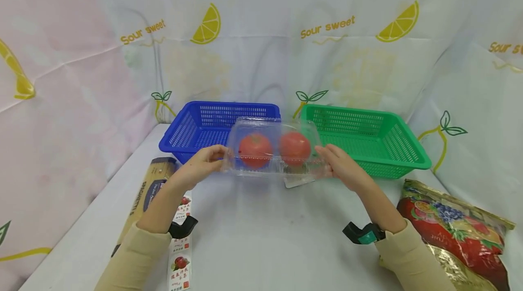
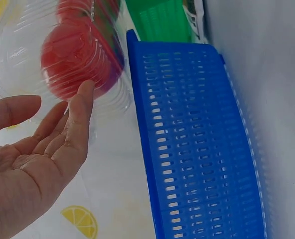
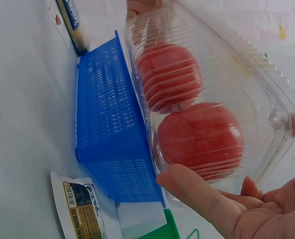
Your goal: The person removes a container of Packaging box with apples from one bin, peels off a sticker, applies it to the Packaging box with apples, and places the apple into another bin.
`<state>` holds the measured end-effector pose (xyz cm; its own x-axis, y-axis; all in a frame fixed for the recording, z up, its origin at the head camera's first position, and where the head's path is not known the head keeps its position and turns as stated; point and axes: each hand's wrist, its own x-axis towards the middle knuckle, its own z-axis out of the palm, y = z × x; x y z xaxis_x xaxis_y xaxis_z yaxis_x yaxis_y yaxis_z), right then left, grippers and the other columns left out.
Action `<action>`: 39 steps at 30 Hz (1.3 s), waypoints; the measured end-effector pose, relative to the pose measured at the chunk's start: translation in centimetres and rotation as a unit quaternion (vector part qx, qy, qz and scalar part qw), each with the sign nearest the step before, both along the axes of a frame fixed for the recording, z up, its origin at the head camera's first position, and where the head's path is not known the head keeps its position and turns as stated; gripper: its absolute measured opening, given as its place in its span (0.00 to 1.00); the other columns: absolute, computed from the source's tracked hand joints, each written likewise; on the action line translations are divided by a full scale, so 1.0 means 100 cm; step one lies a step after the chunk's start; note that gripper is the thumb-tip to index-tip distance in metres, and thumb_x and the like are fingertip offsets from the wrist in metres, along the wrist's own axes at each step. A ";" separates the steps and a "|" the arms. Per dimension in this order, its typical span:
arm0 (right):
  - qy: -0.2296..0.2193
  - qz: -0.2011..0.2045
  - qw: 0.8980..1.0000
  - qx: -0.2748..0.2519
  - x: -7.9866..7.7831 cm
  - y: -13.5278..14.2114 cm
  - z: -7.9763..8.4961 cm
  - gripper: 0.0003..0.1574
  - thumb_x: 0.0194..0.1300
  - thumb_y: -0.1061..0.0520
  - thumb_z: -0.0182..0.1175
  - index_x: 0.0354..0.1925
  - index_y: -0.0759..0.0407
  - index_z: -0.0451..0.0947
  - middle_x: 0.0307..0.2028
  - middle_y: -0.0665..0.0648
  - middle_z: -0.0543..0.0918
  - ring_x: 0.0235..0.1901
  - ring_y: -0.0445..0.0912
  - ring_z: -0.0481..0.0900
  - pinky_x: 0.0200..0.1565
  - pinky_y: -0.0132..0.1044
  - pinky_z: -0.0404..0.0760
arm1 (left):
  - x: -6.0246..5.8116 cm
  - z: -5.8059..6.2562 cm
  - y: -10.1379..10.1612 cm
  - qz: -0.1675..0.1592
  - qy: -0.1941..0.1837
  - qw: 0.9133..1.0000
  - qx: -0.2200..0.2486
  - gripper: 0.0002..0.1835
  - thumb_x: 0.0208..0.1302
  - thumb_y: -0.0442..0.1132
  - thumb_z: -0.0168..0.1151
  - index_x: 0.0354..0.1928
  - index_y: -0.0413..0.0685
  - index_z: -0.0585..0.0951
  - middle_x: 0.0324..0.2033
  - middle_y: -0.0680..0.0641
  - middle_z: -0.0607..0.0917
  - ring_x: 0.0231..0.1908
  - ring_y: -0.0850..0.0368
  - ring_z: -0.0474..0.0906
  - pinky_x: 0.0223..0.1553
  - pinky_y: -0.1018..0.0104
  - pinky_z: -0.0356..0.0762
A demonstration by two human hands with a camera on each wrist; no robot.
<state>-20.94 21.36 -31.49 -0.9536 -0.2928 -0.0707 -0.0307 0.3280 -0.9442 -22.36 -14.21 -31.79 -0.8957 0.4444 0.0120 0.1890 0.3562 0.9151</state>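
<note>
A clear plastic clamshell box (image 1: 265, 170) is held up in front of the two baskets, its lid closed over two red round fruits that look like apples, one at left (image 1: 255, 151) and one at right (image 1: 295, 148). My left hand (image 1: 204, 164) holds the box's left end; in the left wrist view, that hand's (image 2: 43, 159) thumb stands apart from its fingers at the end of the box. At the other end my right hand (image 1: 343, 166) grips the corner. In the right wrist view, fingers of the right hand (image 3: 257, 209) lie against the plastic beside one fruit.
Behind the box stand a blue basket (image 1: 180, 139) and a green basket (image 1: 367, 143). Spaghetti (image 1: 151, 182) and a strip of fruit labels (image 1: 180, 263) lie at left. Shiny fruit-printed bags (image 1: 453, 223) lie at right. A small white packet (image 3: 82, 206) is partly hidden behind the box.
</note>
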 end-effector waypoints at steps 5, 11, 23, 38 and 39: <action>0.001 0.003 1.000 0.006 0.012 0.006 -0.001 0.39 0.69 0.39 0.42 0.52 0.76 0.52 0.28 0.57 0.59 0.21 0.42 0.58 0.36 0.39 0.67 | 0.007 0.001 0.004 -0.013 0.006 1.000 -0.011 0.17 0.65 0.35 0.53 0.55 0.38 0.70 0.51 0.39 0.76 0.53 0.45 0.71 0.53 0.51 0.69; -0.017 0.011 1.000 0.020 0.025 0.014 -0.003 0.45 0.70 0.39 0.40 0.63 0.75 0.44 0.26 0.56 0.63 0.19 0.42 0.55 0.40 0.40 0.67 | 0.018 0.000 0.007 -0.022 0.011 0.999 -0.025 0.16 0.66 0.38 0.53 0.54 0.41 0.72 0.50 0.42 0.76 0.53 0.46 0.71 0.51 0.53 0.71; -0.009 0.031 0.999 0.041 0.048 0.026 -0.016 0.31 0.71 0.44 0.40 0.52 0.73 0.57 0.51 0.71 0.73 0.30 0.45 0.76 0.37 0.39 0.71 | 0.038 -0.014 0.011 -0.051 -0.009 0.999 -0.015 0.17 0.65 0.38 0.54 0.53 0.39 0.72 0.49 0.42 0.77 0.50 0.47 0.73 0.46 0.59 0.75; -0.037 0.057 0.997 0.045 0.067 0.026 -0.036 0.21 0.71 0.48 0.45 0.34 0.66 0.62 0.51 0.69 0.73 0.45 0.54 0.78 0.42 0.41 0.77 | 0.050 -0.036 0.008 -0.078 -0.001 0.996 -0.039 0.14 0.60 0.30 0.54 0.49 0.33 0.74 0.44 0.40 0.79 0.45 0.47 0.77 0.41 0.62 0.78; -0.038 0.057 0.996 0.048 0.068 0.026 -0.037 0.21 0.70 0.48 0.45 0.34 0.66 0.62 0.51 0.69 0.73 0.45 0.54 0.78 0.41 0.41 0.77 | 0.051 -0.037 0.009 -0.077 -0.005 0.996 -0.041 0.15 0.60 0.30 0.54 0.49 0.33 0.74 0.44 0.40 0.79 0.45 0.48 0.77 0.41 0.62 0.78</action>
<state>-14.17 23.97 -35.23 -0.9050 -0.3881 -0.1742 -0.0027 0.4147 -0.9099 -17.23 -13.35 -35.53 -0.8168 0.5756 -0.0392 0.2380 0.3981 0.8859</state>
